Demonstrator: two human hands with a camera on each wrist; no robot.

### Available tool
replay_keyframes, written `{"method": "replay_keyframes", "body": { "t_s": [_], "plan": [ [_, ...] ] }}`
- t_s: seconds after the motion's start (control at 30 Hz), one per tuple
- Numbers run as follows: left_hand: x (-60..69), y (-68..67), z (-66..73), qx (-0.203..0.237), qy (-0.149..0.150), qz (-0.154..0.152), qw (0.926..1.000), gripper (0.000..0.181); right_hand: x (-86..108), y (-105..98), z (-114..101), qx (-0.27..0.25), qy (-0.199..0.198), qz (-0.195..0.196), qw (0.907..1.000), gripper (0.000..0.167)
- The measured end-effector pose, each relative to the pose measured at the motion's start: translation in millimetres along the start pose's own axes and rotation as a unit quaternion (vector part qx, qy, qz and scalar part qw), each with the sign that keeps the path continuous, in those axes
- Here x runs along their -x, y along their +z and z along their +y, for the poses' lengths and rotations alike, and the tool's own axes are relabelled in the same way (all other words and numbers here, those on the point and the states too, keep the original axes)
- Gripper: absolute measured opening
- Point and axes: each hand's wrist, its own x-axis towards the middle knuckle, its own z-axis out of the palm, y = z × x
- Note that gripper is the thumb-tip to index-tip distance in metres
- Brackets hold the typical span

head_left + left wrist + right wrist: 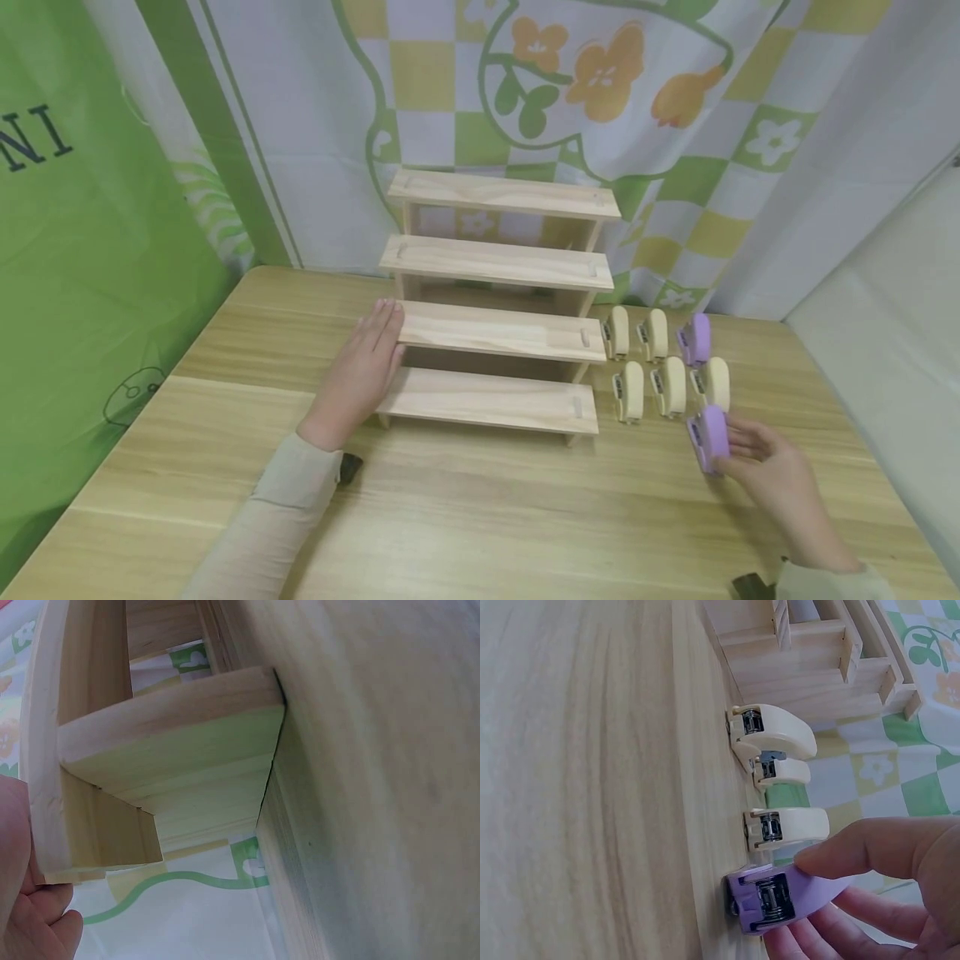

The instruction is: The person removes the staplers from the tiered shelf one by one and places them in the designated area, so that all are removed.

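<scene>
A pale wooden four-step rack (pixel 480 327) stands on the table. My left hand (pixel 360 367) rests on the left end of its second step from the bottom; in the left wrist view part of the hand (pixel 30 922) touches the step's edge (pixel 46 825). My right hand (pixel 780 479) pinches a purple mini stapler (pixel 708 439) between thumb and fingers, at the near right of the stapler group. Seen from the right wrist, this purple stapler (pixel 776 898) is close to the table; whether it touches is unclear. Several cream staplers (pixel 670 387) and another purple stapler (pixel 694 338) stand beyond it.
The staplers form two rough rows right of the rack on the wood-grain table (pixel 480 525). A patterned curtain (pixel 315 133) hangs behind, with a green cloth (pixel 90 275) at the left and a pale wall or cloth (pixel 885 308) at the right.
</scene>
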Motion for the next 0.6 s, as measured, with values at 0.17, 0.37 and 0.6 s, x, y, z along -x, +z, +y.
{"method": "replay_keyframes", "body": {
  "t_s": [0.17, 0.37, 0.6],
  "plan": [
    [-1.7, 0.5, 0.3, 0.000, 0.001, -0.003, 1.0000, 0.055, 0.8, -1.0, 1.3, 0.005, -0.002, -0.004, 1.0000, 0.073],
    [-2.3, 1.1, -0.8, 0.001, -0.002, -0.005, 1.0000, 0.055, -3.3, -1.8, 0.7, 0.029, -0.019, -0.010, 0.9993, 0.072],
    [-0.2, -2.6, -2.0, -0.002, -0.004, -0.022, 0.9997, 0.056, -4.1, -2.9, 1.9, 0.044, -0.025, -0.010, 0.9986, 0.066]
  ]
}}
